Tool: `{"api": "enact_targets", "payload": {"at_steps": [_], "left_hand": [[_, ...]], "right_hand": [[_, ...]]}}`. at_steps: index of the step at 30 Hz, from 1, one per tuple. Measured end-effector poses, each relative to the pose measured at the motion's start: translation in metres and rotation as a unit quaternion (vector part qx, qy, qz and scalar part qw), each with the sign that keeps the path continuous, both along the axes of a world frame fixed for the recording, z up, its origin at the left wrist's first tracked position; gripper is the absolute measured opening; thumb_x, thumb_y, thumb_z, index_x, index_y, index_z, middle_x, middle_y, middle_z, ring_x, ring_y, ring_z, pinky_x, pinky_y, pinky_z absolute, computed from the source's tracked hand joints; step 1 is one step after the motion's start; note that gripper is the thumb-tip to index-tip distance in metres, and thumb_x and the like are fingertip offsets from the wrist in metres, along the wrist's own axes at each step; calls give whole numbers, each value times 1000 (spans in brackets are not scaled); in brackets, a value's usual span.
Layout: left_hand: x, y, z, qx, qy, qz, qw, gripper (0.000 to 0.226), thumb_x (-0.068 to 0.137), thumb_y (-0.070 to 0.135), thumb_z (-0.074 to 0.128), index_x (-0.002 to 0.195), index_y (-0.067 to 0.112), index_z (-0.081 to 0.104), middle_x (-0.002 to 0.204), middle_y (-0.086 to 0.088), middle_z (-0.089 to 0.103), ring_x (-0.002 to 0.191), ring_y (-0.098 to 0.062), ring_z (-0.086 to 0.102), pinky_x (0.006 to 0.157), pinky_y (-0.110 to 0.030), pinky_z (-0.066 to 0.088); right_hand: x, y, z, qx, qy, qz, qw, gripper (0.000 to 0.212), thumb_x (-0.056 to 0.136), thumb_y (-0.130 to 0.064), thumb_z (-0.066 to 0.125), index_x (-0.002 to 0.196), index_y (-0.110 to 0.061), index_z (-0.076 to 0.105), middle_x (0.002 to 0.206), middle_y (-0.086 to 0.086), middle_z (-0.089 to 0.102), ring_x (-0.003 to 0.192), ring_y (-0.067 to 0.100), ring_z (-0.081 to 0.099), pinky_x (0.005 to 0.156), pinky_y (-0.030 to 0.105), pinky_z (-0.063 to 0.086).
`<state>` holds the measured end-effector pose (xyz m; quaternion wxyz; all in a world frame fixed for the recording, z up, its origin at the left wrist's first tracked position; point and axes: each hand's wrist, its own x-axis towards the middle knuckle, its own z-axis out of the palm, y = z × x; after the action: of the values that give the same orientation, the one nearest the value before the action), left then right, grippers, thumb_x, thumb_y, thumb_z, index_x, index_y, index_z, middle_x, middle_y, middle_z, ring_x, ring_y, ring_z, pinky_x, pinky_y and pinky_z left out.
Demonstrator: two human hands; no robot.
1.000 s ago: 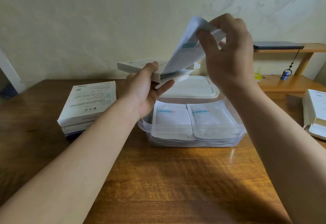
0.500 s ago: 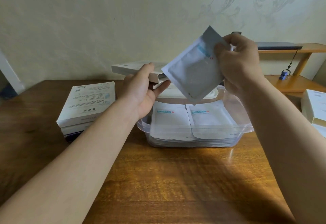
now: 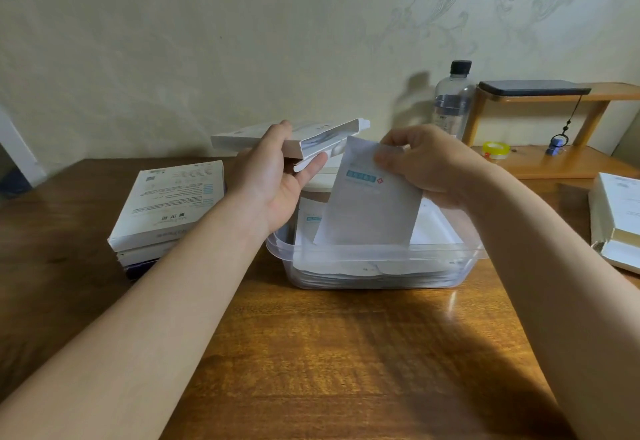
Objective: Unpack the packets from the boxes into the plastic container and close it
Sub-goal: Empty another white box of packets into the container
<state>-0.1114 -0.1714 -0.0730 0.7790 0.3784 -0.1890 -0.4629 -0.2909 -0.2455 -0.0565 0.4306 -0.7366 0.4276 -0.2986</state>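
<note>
Wooden table point(image 3: 346, 353) below our papered wall point(image 3: 242, 41), container point(image 3: 381, 256) near its back edge, our right hand point(image 3: 433, 166) pinching a packet point(image 3: 367, 211) upright, lower edge inside, while our left hand point(image 3: 273, 183) grips an open box point(image 3: 311, 138) above the left rim.

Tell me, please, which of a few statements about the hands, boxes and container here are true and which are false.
1. The right hand pinches a packet over the container. True.
2. The left hand is empty. False: it holds an open box.
3. The container has its lid on. False: it is open, with packets lying inside.
4. A stack of boxes lies on the table left of the container. True.
5. The bottle lies on its side. False: it stands upright by the wall.
</note>
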Motion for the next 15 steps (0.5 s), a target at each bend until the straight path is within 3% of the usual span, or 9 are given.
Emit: {"api": "enact_targets", "payload": {"at_steps": [4, 6, 9, 11, 15], "left_hand": [[0, 0, -1, -3, 1, -2, 1000, 31, 99, 14, 63, 128, 1, 58, 122, -20, 70, 106, -30, 72, 74, -39, 64], [1, -1, -1, 0, 4, 2, 1000, 32, 99, 14, 64, 127, 2, 58, 125, -20, 68, 111, -31, 70, 72, -39, 63], [2, -1, -1, -1, 8, 5, 1000, 30, 98, 14, 65, 124, 1, 59, 129, -21, 66, 116, -32, 68, 71, -39, 63], [2, 0, -1, 0, 8, 4, 1000, 28, 98, 14, 65, 122, 1, 60, 129, -21, 66, 115, -32, 68, 72, -39, 63], [1, -1, -2, 2, 6, 4, 1000, 23, 98, 14, 65, 117, 2, 61, 127, -21, 67, 114, -32, 68, 71, -39, 63]], "right_hand": [[-3, 0, 0, -49, 97, 15, 994, 1, 94, -19, 66, 95, -19, 67, 85, 7, 69, 74, 25, 69, 70, 43, 62], [-8, -2, 3, -107, 214, 15, 971, 20, 89, -25, 72, 107, -29, 65, 90, 3, 68, 74, 23, 69, 68, 39, 61], [-12, -3, 7, -155, 310, 13, 938, 49, 82, -30, 79, 127, -33, 61, 107, 0, 66, 85, 21, 63, 75, 36, 54], [-12, -2, 6, -169, 329, 33, 929, 58, 79, -31, 81, 132, -34, 58, 113, -3, 63, 94, 20, 60, 81, 33, 47], [-5, 4, 1, -181, 354, 91, 913, 67, 79, -32, 81, 139, -33, 53, 124, -8, 62, 106, 18, 60, 96, 36, 49]]}}
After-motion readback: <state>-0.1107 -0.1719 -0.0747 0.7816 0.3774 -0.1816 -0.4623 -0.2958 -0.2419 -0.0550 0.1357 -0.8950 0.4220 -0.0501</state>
